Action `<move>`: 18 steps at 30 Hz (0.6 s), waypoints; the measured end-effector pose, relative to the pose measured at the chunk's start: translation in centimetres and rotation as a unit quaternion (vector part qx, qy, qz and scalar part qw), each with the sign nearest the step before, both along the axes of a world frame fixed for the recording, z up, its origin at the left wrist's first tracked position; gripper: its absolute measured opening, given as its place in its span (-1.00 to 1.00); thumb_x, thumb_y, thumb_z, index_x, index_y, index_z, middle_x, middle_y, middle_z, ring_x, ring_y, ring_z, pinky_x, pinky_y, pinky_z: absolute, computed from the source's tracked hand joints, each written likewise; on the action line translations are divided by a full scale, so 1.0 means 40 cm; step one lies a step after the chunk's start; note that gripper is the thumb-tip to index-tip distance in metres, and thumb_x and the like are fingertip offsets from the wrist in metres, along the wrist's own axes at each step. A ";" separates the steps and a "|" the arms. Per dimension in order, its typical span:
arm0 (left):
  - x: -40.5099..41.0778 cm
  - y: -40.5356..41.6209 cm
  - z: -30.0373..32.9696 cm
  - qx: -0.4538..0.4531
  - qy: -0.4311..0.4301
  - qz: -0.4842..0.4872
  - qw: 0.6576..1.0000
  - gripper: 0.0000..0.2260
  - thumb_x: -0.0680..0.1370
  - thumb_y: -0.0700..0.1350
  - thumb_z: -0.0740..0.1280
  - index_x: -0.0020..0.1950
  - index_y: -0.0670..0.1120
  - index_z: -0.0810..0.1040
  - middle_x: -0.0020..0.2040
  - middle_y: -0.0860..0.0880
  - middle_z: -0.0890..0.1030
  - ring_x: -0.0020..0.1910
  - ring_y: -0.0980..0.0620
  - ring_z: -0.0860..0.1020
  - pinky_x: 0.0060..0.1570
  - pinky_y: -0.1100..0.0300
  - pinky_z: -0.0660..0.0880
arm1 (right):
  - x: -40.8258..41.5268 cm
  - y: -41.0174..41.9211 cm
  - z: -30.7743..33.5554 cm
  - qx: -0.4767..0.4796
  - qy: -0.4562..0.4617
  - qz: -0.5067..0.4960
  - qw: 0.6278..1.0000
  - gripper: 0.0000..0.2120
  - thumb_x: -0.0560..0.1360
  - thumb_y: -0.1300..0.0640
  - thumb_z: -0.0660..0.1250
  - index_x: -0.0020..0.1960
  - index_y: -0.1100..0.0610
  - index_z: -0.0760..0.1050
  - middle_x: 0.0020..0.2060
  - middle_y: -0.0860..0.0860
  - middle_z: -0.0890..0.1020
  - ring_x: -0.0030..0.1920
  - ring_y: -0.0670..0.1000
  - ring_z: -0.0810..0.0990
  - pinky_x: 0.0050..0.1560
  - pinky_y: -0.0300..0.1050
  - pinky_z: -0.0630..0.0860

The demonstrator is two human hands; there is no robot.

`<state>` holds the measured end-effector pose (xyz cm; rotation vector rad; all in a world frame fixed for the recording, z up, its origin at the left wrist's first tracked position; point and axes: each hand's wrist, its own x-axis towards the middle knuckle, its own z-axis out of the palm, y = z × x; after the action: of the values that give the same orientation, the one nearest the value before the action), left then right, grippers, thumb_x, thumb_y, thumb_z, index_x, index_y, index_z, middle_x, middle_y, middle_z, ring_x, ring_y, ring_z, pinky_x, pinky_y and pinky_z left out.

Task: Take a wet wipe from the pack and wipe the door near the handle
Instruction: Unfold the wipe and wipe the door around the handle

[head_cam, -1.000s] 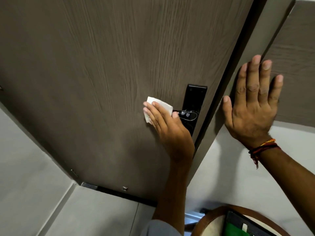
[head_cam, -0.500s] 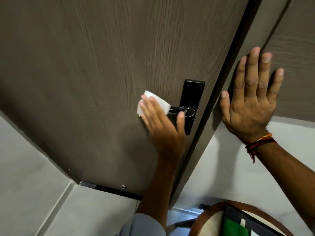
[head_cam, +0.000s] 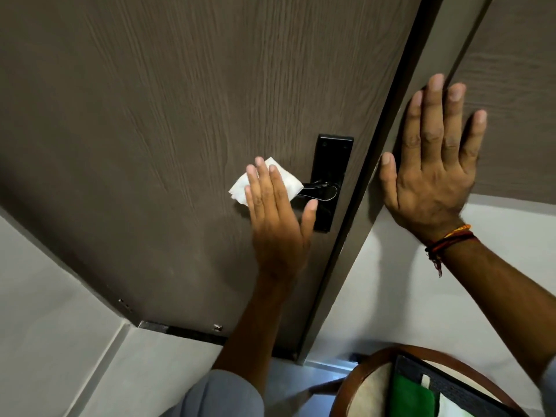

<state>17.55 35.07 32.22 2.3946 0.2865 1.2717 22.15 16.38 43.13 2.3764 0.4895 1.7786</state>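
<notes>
The white wet wipe (head_cam: pixel 266 183) lies pinned flat to the door (head_cam: pixel 180 115) at nine o'clock of the black handle (head_cam: pixel 322 191) under the spread left hand (head_cam: pixel 275 218), the right hand (head_cam: pixel 433 167) open, empty, braced at three o'clock; wiping is underway, needing firm strokes next.

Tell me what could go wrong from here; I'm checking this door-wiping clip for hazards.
1. The wet wipe is only pressed flat under the left hand, not gripped, so it could slip out or bunch up.
2. That hand's thumb lies beside the black handle; a sideways stroke might knock the lever.
3. The right hand rests flat by the door edge; if the door swings, fingers could get pinched.
</notes>
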 end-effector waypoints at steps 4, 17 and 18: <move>-0.012 -0.099 -0.008 0.094 0.015 -0.075 0.993 -0.29 0.68 0.22 0.12 0.62 -0.27 0.09 0.64 -0.26 0.08 0.66 -0.23 0.06 0.66 -0.14 0.10 | -0.004 -0.002 0.001 -0.001 0.007 0.002 1.000 -0.36 0.65 -0.02 0.10 0.62 0.27 0.04 0.56 0.27 0.25 0.60 0.13 -0.01 0.57 0.23 0.00; -0.008 -0.026 0.001 -0.004 0.013 0.001 1.000 -0.24 0.68 0.23 0.10 0.60 -0.36 0.07 0.63 -0.40 0.11 0.66 -0.34 0.07 0.60 -0.23 0.22 | -0.003 0.002 -0.001 -0.007 -0.006 -0.013 1.000 -0.35 0.64 -0.01 0.10 0.61 0.28 0.05 0.56 0.27 0.25 0.56 0.27 0.16 0.55 0.29 0.08; -0.010 -0.055 0.005 0.001 0.015 -0.017 1.000 -0.22 0.67 0.24 0.12 0.60 -0.36 0.07 0.63 -0.39 0.09 0.65 -0.35 0.06 0.61 -0.24 0.20 | -0.005 0.002 -0.001 -0.008 -0.003 -0.014 1.000 -0.36 0.64 -0.01 0.09 0.61 0.28 0.05 0.57 0.27 0.24 0.56 0.27 0.15 0.55 0.29 0.08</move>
<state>17.14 32.89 32.41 2.4116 0.2533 1.2230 21.96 16.45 43.11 2.3539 0.4646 1.7638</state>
